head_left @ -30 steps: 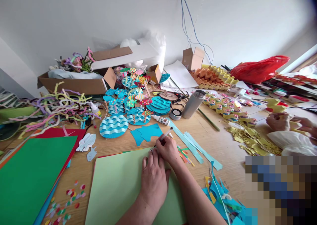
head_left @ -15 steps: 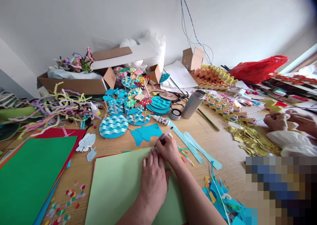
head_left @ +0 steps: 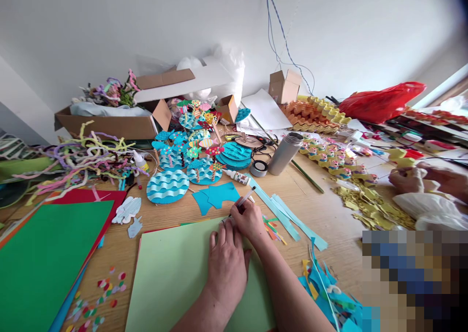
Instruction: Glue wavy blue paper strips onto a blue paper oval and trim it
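Observation:
My right hand (head_left: pixel 248 220) grips a pen (head_left: pixel 245 197) with a pale barrel, its tip low near the top edge of a light green paper sheet (head_left: pixel 171 268). Flat on that sheet lies my left hand (head_left: pixel 227 254), fingers stretched toward the pen tip. A small greyish piece shows just past the left fingertips, mostly covered, so I cannot make out what it is. Blue paper pieces (head_left: pixel 217 195) lie just beyond the sheet, beside a wavy blue paper disc (head_left: pixel 167 186). Thin coloured paper strips (head_left: pixel 274 230) stick out beside my right wrist.
Green card (head_left: pixel 54 259) and paper dots (head_left: pixel 109 288) are at left. Ahead stand a glue bottle (head_left: pixel 237 177), a grey flask (head_left: pixel 285 152) and paper-fish decorations (head_left: pixel 197 149). Pale blue strips (head_left: pixel 285 212) and blue scraps (head_left: pixel 329 293) lie right. Another person's hands (head_left: pixel 427 178) work far right.

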{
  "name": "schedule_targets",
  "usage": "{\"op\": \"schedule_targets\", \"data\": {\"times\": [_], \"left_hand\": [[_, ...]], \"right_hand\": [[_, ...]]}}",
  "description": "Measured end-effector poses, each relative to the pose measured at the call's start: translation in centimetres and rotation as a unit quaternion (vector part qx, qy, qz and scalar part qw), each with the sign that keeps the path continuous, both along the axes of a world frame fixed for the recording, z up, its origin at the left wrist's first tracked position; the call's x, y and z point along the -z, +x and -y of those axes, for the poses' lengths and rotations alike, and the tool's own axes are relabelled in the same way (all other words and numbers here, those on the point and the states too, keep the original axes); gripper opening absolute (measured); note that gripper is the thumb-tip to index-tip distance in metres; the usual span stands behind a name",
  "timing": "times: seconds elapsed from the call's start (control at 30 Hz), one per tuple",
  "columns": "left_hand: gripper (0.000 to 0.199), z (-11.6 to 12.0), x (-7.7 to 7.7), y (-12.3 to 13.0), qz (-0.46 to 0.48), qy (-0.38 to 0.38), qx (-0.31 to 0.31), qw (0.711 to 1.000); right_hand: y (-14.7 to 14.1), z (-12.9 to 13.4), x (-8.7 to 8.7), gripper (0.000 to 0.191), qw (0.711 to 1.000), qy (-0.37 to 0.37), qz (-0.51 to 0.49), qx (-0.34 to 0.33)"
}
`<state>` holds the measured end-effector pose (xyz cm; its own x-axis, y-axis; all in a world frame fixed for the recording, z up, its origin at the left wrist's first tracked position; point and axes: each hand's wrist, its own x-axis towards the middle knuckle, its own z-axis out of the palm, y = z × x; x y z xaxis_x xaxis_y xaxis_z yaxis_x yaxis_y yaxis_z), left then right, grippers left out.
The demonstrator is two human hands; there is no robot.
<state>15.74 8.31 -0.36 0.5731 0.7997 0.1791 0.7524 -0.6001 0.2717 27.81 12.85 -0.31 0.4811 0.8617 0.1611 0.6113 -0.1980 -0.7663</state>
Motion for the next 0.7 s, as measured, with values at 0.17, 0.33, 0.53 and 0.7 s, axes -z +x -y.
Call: {"op": "schedule_targets", "data": {"times": [0.17, 0.33, 0.53, 0.7], "left_hand": [[0.041, 0.04, 0.22, 0.05, 0.001, 0.016, -0.002, 1.000], [0.041, -0.04, 0.20, 0.05, 0.002, 0.011, -0.003, 1.000], [0.042, -0.05, 0.23, 0.07, 0.003, 0.014, -0.006, 1.000], [0.042, -0.02, 0.36, 0.04, 0.011, 0.022, -0.004, 1.000]], "right_hand": [[-0.01, -0.02, 0.06, 0.012, 1.000, -0.001, 0.006, 0.007], [0.02, -0.03, 0.16, 0.012, 1.000, -0.002, 0.012, 0.011], [0.02, -0.05, 0.12, 0.012, 1.000, -0.002, 0.012, 0.007], [-0.04, -0.02, 0.07, 0.013, 1.000, 0.011, 0.005, -0.005]]}}
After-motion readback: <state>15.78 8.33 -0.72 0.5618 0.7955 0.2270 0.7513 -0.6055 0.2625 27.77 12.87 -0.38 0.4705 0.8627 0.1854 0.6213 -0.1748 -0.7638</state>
